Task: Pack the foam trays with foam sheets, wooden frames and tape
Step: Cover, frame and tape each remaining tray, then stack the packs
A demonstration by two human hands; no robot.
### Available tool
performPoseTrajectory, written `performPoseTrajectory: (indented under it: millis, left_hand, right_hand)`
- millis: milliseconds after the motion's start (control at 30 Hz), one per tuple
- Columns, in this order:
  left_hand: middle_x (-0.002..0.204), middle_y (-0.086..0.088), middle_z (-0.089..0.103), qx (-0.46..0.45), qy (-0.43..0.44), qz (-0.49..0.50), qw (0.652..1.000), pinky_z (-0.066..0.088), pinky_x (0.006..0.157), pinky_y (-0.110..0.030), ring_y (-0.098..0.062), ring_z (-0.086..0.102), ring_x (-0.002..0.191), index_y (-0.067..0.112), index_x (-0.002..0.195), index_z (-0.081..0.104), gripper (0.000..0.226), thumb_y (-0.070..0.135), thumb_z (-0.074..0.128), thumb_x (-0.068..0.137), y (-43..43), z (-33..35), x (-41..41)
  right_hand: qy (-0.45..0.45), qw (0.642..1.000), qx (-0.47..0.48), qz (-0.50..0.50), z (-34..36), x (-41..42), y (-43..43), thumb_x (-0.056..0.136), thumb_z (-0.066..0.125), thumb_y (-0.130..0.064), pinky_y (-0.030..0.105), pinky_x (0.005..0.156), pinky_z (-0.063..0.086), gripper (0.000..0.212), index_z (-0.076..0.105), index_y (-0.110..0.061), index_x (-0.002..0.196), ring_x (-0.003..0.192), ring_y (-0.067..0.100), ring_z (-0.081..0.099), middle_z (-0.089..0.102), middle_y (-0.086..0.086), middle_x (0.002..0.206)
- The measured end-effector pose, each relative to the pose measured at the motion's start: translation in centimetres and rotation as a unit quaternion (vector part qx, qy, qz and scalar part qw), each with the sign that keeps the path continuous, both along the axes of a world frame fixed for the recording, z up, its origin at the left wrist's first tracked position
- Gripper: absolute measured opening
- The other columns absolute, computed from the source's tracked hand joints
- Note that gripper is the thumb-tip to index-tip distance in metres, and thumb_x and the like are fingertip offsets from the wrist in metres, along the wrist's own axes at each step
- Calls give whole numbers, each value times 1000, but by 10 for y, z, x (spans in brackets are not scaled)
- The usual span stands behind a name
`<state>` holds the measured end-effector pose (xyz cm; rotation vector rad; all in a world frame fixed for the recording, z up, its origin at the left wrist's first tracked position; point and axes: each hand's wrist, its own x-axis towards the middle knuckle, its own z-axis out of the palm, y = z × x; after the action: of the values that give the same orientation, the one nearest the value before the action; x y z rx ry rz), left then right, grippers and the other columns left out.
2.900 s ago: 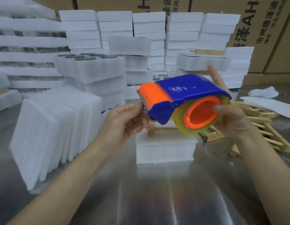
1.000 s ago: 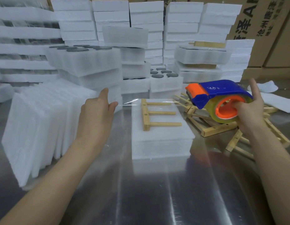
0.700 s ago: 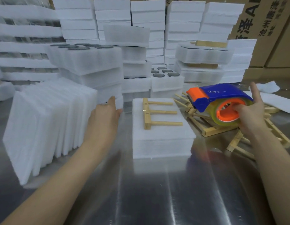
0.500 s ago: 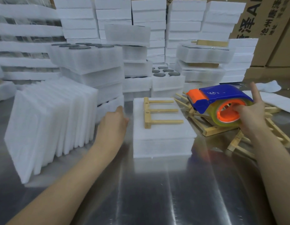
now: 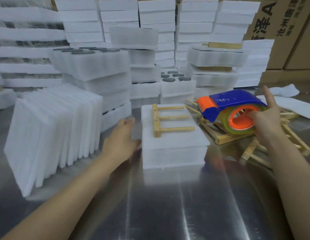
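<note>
Grips tape dispenser in right hand, fingers hooked through roll core, above loose wooden frames. Has left hand at left side of foam tray on metal table; finger curl blurred, cannot tell.

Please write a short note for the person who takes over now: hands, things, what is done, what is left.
Left hand: at the left side of the foam tray stack, blurred, grip unclear.
Right hand: holds the tape dispenser above the spare wooden frames.
Done: one wooden frame lies on the stack.
Left, it seems: taping the stack.
</note>
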<state>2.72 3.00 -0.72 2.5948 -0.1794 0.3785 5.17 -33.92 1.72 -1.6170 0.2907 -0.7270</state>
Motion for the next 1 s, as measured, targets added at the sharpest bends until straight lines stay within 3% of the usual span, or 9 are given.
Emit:
performPoseTrajectory:
  millis: [67, 133, 233, 367, 467, 567, 733, 833, 1000]
  left_hand:
    - [125, -5, 49, -106, -97, -10, 990, 36, 87, -12, -20, 56, 107, 11, 132, 54, 43, 4, 55, 89, -2, 22, 4]
    - [128, -7, 53, -131, -140, -24, 981, 29, 83, -5, -20, 54, 112, 7, 127, 59, 42, -4, 48, 88, -15, 48, 9]
    - [141, -10, 49, -90, -40, -61, 993, 30, 86, -12, -25, 45, 129, 7, 134, 52, 46, 2, 45, 89, -61, 76, 25]
    - [147, -12, 42, 69, 67, -33, 995, 27, 111, -37, -28, 34, 137, 11, 138, 44, 42, 24, 30, 102, -109, 68, 46]
    - [151, -9, 34, 243, 99, -6, 965, 14, 114, -52, -28, 22, 141, 23, 144, 35, 47, 35, 16, 103, -116, 53, 52]
    - [152, -7, 32, 257, 95, -6, 962, 13, 113, -57, -27, 20, 142, 25, 147, 30, 51, 39, 11, 101, -117, 49, 55]
    - [151, -6, 35, 243, 96, 1, 965, 11, 114, -58, -26, 23, 141, 19, 146, 34, 61, 48, 6, 100, -115, 49, 56]
    - [151, -9, 35, 235, 94, 9, 967, 7, 116, -57, -25, 23, 143, 14, 146, 33, 66, 53, 6, 99, -115, 49, 54]
    - [149, -13, 35, 309, 107, 46, 944, -7, 114, -59, -29, 22, 143, 12, 148, 28, 58, 44, 13, 102, -124, 52, 54]
  right_hand:
    - [2, 1000, -2, 7, 1, 1, -1, 81, 67, 3, 26, 68, 52, 88, 32, -50, 142, 105, 11, 59, 42, -2, 148]
    - [10, 1000, -8, 14, 1, 2, -1, 81, 66, 4, 28, 70, 53, 89, 32, -51, 141, 109, 13, 59, 43, -1, 147]
    - [21, 999, -19, 18, 1, 2, -1, 81, 65, 6, 30, 70, 54, 93, 28, -54, 142, 110, 16, 61, 39, 0, 150]
    - [34, 997, -57, 29, 3, -1, -1, 79, 66, 9, 37, 76, 56, 103, 20, -58, 142, 115, 18, 57, 32, -6, 153]
    - [42, 990, -111, 71, 5, -3, -12, 78, 68, 7, 27, 65, 50, 102, 24, -62, 138, 97, 9, 65, 53, -24, 120]
    - [68, 973, -187, 118, 12, -4, -25, 77, 68, 8, 25, 67, 48, 106, 23, -67, 135, 87, -3, 66, 62, -21, 102]
    - [91, 964, -223, 111, 19, -12, -64, 75, 68, 12, 30, 65, 54, 118, 11, -73, 133, 82, 7, 70, 69, -17, 96]
    - [71, 981, -171, 53, 11, -20, -89, 80, 67, 9, 43, 80, 54, 108, 12, -63, 139, 89, 10, 68, 68, -18, 97]
    - [34, 983, -176, 39, 7, -20, -87, 86, 57, 12, 26, 78, 48, 88, 26, -43, 147, 95, 1, 61, 61, -18, 102]
